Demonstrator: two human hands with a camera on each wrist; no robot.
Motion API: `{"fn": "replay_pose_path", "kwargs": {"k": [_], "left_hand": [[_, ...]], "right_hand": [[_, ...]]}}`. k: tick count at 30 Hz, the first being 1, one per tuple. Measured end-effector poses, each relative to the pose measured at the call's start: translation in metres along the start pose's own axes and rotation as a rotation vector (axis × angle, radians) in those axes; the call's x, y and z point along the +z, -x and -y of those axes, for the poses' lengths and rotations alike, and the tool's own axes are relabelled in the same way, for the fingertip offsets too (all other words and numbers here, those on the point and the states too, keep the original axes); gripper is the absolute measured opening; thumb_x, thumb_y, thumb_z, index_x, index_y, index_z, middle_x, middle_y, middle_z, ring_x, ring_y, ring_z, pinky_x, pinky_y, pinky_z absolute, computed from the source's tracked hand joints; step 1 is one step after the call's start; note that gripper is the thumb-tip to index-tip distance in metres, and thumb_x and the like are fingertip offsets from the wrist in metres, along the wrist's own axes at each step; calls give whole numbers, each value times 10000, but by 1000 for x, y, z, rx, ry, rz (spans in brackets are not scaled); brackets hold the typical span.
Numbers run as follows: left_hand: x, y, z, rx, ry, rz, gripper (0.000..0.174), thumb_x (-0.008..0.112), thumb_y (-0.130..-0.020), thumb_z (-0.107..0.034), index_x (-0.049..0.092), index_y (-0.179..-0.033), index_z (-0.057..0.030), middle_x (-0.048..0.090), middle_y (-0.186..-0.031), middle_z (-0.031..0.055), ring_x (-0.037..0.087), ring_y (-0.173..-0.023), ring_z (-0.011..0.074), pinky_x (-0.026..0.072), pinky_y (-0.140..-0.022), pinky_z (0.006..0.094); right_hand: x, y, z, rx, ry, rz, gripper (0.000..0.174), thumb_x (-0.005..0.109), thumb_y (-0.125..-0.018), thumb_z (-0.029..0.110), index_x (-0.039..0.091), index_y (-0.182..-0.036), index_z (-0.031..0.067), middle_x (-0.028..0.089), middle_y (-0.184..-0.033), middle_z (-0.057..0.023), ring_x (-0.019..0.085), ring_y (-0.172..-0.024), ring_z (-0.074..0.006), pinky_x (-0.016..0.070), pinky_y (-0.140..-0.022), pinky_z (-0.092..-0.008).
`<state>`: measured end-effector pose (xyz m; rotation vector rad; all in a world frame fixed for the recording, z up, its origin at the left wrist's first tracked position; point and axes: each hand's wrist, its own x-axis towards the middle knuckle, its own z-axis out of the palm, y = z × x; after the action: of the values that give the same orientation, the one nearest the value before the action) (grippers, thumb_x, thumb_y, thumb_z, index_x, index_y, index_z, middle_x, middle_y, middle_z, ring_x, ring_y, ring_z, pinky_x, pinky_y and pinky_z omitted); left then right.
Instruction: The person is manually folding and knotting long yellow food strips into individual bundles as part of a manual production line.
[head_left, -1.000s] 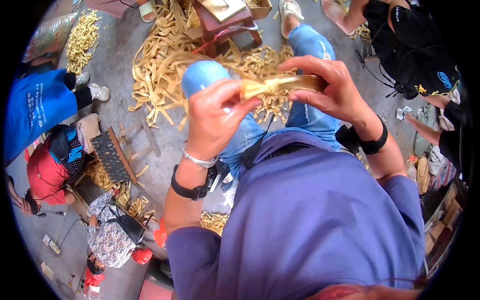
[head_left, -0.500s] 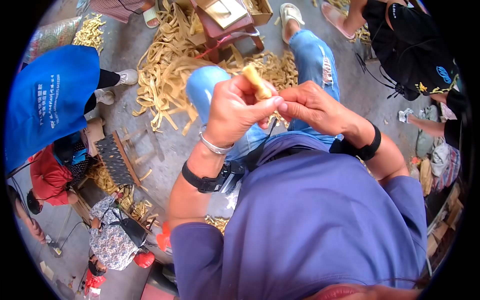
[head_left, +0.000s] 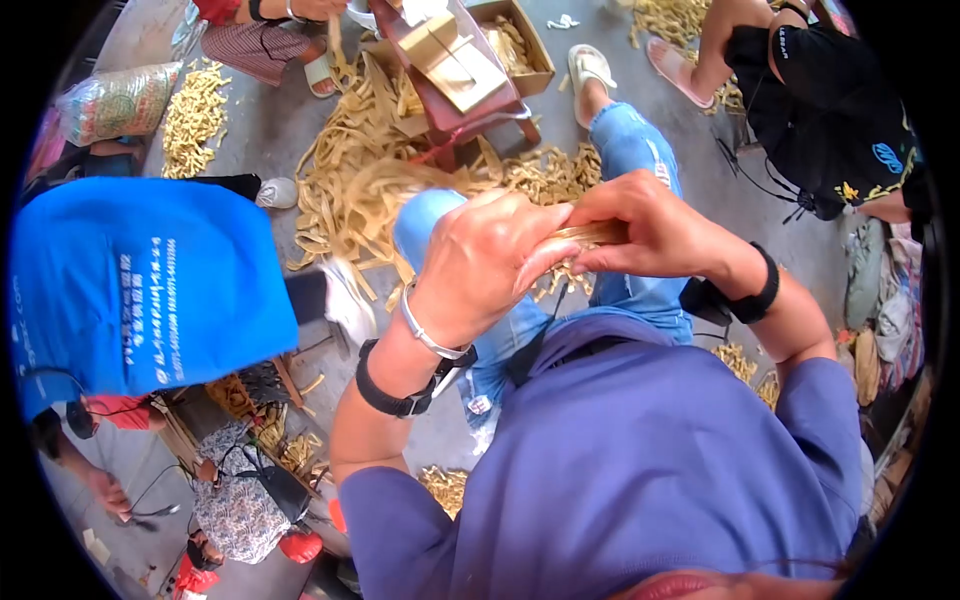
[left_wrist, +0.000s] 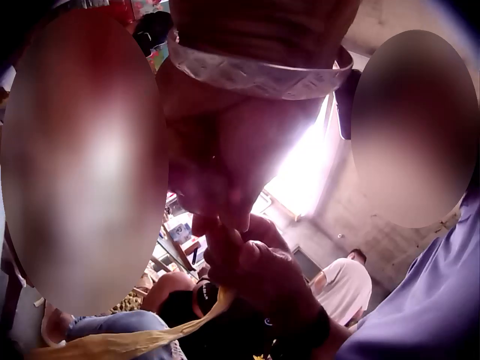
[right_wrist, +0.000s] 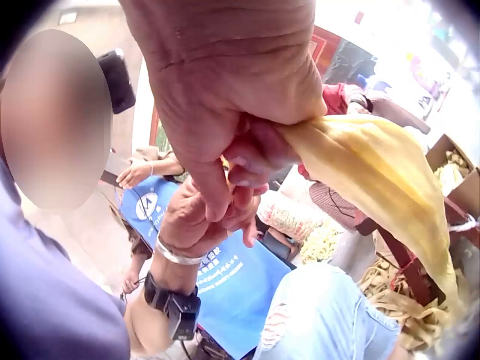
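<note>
Both hands meet above the knees, working on a soft, flat yellow strip. In the head view the left hand [head_left: 490, 240] is turned with its back upward, fingers curled round one part of the strip [head_left: 595, 236]. The right hand [head_left: 650, 225] pinches it close by, between thumb and fingers. A broad length of the yellow strip [right_wrist: 375, 165] hangs out past the right hand in the right wrist view. It also trails down to the lower left in the left wrist view [left_wrist: 150, 341]. The rolled part inside the left hand is hidden.
Beyond the knees a heap of yellow strips [head_left: 350, 180] covers the floor beside a red stool [head_left: 475, 110] with a wooden block. A box [head_left: 535, 60] stands behind it. At left is a person in a blue apron [head_left: 150, 300]; small yellow pieces [head_left: 195, 120] lie farther back.
The left hand has turned over, so the rolled yellow end that stuck up from it is now covered. The right hand stays close by. The person in the blue apron has come nearer.
</note>
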<state>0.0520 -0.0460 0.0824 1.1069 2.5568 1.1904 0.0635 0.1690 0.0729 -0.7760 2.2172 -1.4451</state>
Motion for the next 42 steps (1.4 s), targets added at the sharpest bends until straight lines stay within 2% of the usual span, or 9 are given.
{"fn": "replay_pose_path", "kwargs": {"k": [6,11,18,26,30,34,38,40,42], "left_hand": [[-1,-11,28,-303,356,178,175,661,-851,-165,651,-785,-4,562,-651,69,554,-581,119,423,-524,321],[3,-19,61,-620,807,140,221,556,-932,-217,646,-843,-36,567,-669,-41,494,-539,26,379,-442,164],[16,-64,157,-598,703,-259,173,595,-908,-178,669,-846,-35,561,-633,-45,434,-495,0,306,-413,159],[15,-81,199,-634,624,-263,180,601,-900,-167,667,-793,-38,521,-599,-62,407,-496,5,289,-443,169],[27,-83,207,-671,415,-234,197,596,-900,-171,660,-769,-39,523,-594,-48,414,-506,10,277,-431,174],[16,-66,174,-870,974,-10,276,525,-955,-251,647,-1005,-8,609,-726,-4,502,-544,45,400,-421,188],[40,-53,139,-931,993,171,414,453,-982,-346,623,-1106,11,676,-924,80,621,-690,118,520,-602,254],[64,-45,138,-636,698,184,463,449,-978,-378,646,-1090,27,677,-998,129,646,-905,213,479,-897,332],[76,-39,117,-755,1093,106,451,436,-985,-356,611,-1136,32,660,-1049,137,632,-943,231,487,-875,347]], "right_hand": [[-18,-21,-16,-137,91,-59,151,707,-785,100,640,-867,-8,597,-704,-149,588,-652,-317,460,-582,-376],[-36,-48,-45,-132,178,-102,118,668,-821,100,657,-876,-4,623,-744,-153,612,-672,-300,478,-597,-360],[-42,-143,-127,-167,278,-337,135,650,-833,123,683,-880,1,622,-722,-131,607,-659,-241,465,-591,-324],[-48,-183,-147,-53,335,-372,160,675,-775,182,709,-840,40,642,-729,-169,625,-675,-322,491,-623,-389],[-38,-187,-175,-77,415,-447,171,652,-855,172,697,-864,7,641,-667,-108,584,-520,-169,469,-523,-302],[-53,-167,-161,214,-157,-479,217,585,-927,208,681,-995,25,681,-799,-39,601,-680,-94,506,-629,-263],[-54,-133,-114,37,-599,-443,170,521,-961,157,593,-1030,20,622,-923,-23,575,-807,-75,465,-744,-216],[-41,-120,-109,-115,-627,-516,240,576,-938,198,658,-1054,4,679,-918,-47,614,-779,-84,506,-700,-217],[-30,-89,-88,-76,-618,-499,223,567,-930,153,651,-1014,-36,665,-852,-52,617,-838,-119,483,-775,-253]]}}
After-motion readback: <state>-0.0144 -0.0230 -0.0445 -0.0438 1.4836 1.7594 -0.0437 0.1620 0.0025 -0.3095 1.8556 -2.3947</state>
